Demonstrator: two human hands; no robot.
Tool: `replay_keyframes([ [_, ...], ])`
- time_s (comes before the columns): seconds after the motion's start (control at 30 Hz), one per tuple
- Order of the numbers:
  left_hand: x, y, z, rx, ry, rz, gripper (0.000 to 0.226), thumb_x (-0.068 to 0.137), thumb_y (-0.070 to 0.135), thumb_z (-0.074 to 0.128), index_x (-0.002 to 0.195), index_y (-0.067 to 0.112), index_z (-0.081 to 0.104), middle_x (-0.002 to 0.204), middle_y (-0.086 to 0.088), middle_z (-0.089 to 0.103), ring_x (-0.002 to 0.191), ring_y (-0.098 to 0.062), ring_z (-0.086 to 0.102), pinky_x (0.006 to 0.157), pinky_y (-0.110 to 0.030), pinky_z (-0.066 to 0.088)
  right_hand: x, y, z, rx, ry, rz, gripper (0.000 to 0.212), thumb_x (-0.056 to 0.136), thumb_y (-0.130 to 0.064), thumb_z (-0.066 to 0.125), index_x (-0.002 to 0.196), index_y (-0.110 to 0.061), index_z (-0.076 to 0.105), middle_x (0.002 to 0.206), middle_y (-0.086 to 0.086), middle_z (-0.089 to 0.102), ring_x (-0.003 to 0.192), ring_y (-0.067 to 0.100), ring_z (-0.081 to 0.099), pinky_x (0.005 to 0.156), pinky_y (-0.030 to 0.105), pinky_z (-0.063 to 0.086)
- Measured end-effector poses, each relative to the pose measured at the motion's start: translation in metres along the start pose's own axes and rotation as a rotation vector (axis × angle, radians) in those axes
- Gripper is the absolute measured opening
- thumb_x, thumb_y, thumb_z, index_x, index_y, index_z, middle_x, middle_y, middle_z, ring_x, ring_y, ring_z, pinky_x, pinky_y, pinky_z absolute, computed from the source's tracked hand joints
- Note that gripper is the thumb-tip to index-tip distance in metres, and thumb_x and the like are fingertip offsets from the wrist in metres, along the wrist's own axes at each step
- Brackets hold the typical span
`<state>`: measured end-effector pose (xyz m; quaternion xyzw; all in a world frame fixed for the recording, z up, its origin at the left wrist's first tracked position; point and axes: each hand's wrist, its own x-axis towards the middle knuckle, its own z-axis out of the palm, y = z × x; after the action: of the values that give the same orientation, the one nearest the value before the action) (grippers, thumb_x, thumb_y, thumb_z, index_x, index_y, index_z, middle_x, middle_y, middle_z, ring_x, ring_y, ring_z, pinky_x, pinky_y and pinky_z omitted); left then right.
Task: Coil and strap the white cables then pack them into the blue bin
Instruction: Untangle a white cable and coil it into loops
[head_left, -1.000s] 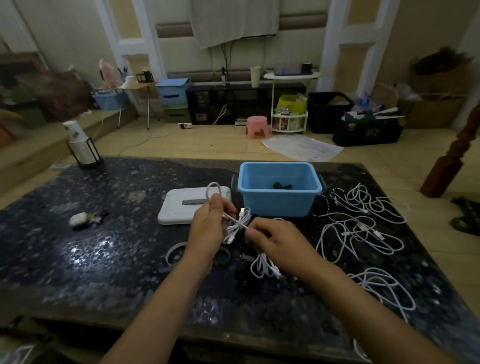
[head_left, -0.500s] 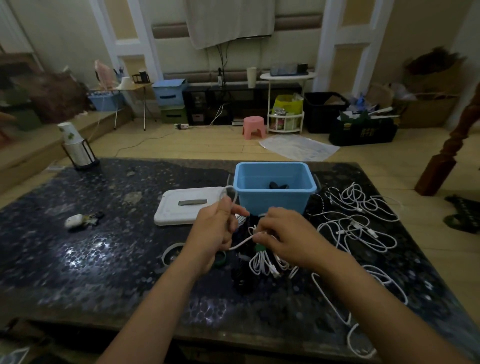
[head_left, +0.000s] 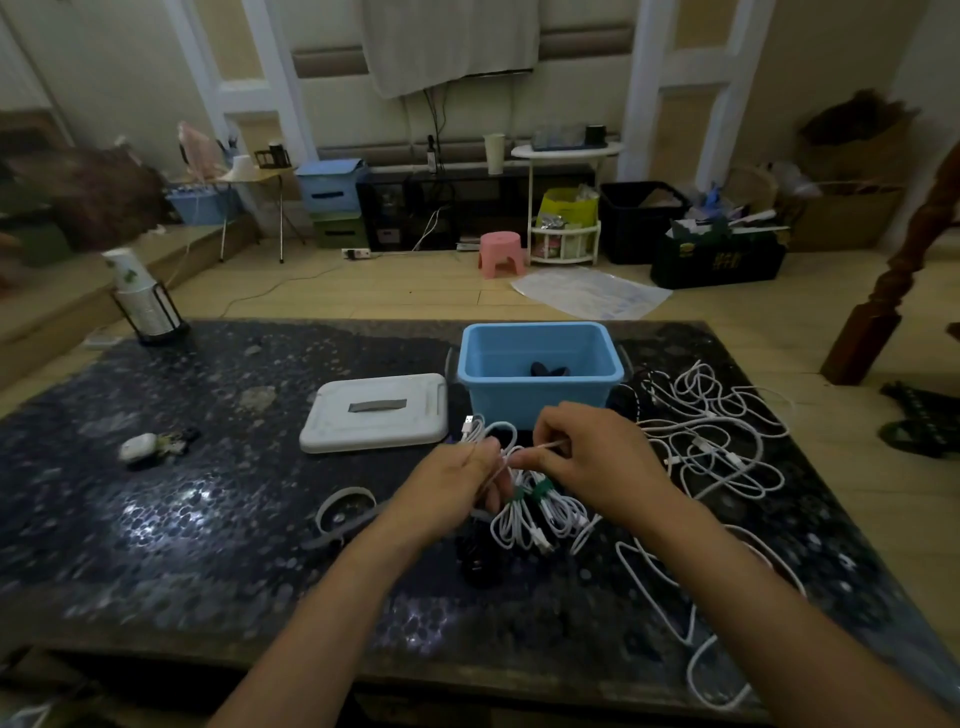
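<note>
Left hand (head_left: 457, 480) grips the half-wound white cable (head_left: 493, 434); my right hand (head_left: 587, 457) pinches its free run, which stretches rightward between them. Next wrap goes leftward onto that coil, just short of the blue bin (head_left: 540, 364) on the tabletop (head_left: 208, 519).

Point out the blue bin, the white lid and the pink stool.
blue bin (head_left: 537, 400): head view, on its front wall.
white lid (head_left: 374, 413): head view, on its top face.
pink stool (head_left: 500, 244): head view, on its seat.
</note>
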<state>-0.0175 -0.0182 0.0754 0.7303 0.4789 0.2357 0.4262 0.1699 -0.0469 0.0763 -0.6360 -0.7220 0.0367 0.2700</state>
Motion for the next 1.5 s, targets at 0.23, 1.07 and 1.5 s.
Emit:
replay_keyframes([
  [0.23, 0.0, -0.005, -0.01, 0.046, 0.164, 0.028, 0.041, 0.106, 0.031, 0.04, 0.068, 0.019, 0.047, 0.065, 0.005, 0.048, 0.06, -0.008, 0.04, 0.055, -0.019, 0.031, 0.004, 0.016, -0.008, -0.033, -0.065, 0.003, 0.033, 0.092, -0.056, 0.056, 0.076, -0.028, 0.056, 0.078, -0.009, 0.052, 0.079, 0.012, 0.051, 0.068, 0.034, 0.038],
  [1.07, 0.001, -0.002, 0.011, -0.232, 0.154, -0.126, 0.052, 0.087, 0.066, 0.039, 0.088, 0.023, 0.068, 0.102, -0.023, 0.065, 0.094, -0.029, 0.066, 0.09, -0.053, 0.049, -0.012, -0.038, 0.026, 0.513, -0.024, -0.001, 0.02, 0.1, -0.035, 0.058, 0.082, -0.043, 0.054, 0.067, -0.026, 0.059, 0.064, -0.002, 0.055, 0.058, 0.016, 0.038],
  [1.5, 0.017, -0.009, -0.004, -0.313, 0.4, -0.045, 0.064, 0.097, 0.055, 0.024, 0.08, 0.012, 0.069, 0.066, -0.02, 0.061, 0.066, -0.036, 0.058, 0.067, -0.044, 0.049, -0.018, -0.042, 0.04, 0.5, -0.311, 0.009, 0.029, 0.102, -0.036, 0.05, 0.079, -0.025, 0.064, 0.06, -0.012, 0.06, 0.057, 0.004, 0.056, 0.063, 0.032, 0.046],
])
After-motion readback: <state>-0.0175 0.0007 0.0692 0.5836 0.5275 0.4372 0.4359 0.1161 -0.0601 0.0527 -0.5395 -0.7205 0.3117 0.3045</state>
